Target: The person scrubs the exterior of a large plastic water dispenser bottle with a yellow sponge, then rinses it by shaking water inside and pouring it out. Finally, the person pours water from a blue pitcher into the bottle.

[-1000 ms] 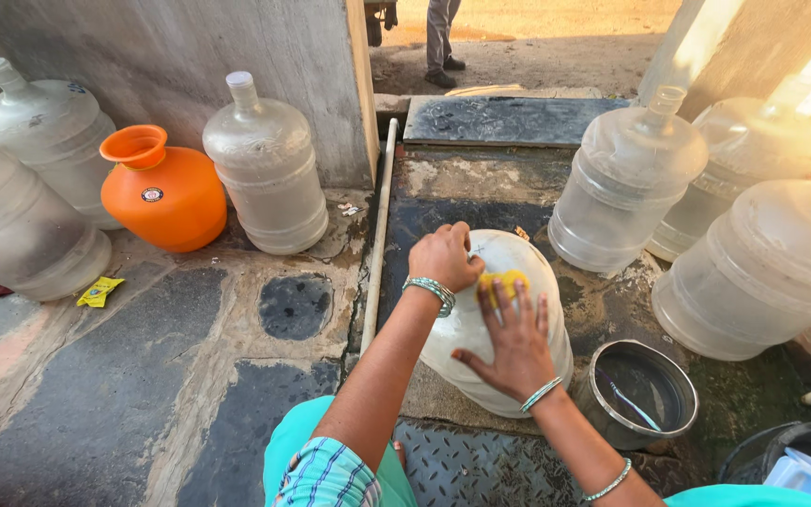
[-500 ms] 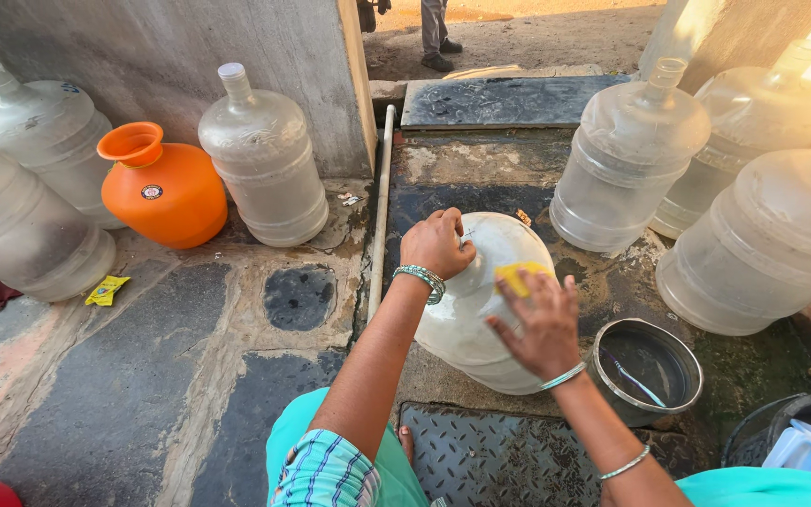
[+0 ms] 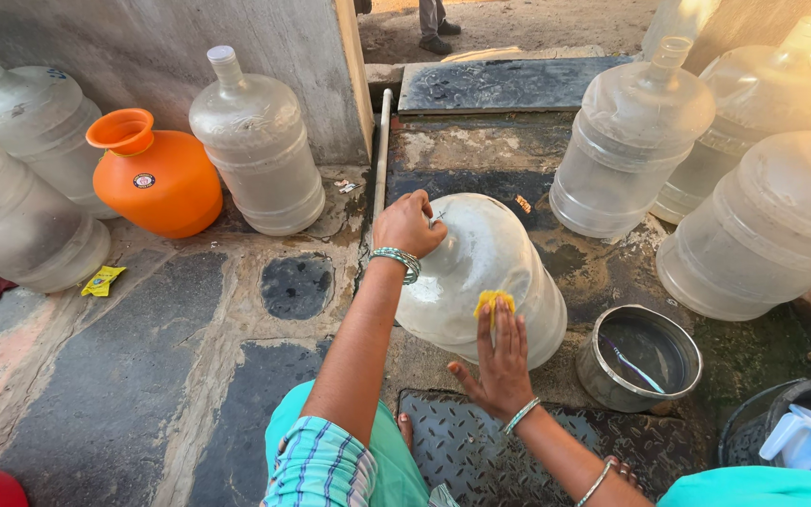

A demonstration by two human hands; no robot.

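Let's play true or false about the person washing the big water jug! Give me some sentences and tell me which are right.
1. The left hand grips the top of the big clear plastic water jug. True.
2. The right hand presses a blue cloth on it. False: a small yellow scrubber.
3. The round orange plastic pot stands by the grey wall. True.
4. The round steel bowl sits upside down. False: it sits open side up.

Seven clear water jugs [image 3: 481, 272], one orange pot [image 3: 157, 178], one steel bowl [image 3: 640, 359].
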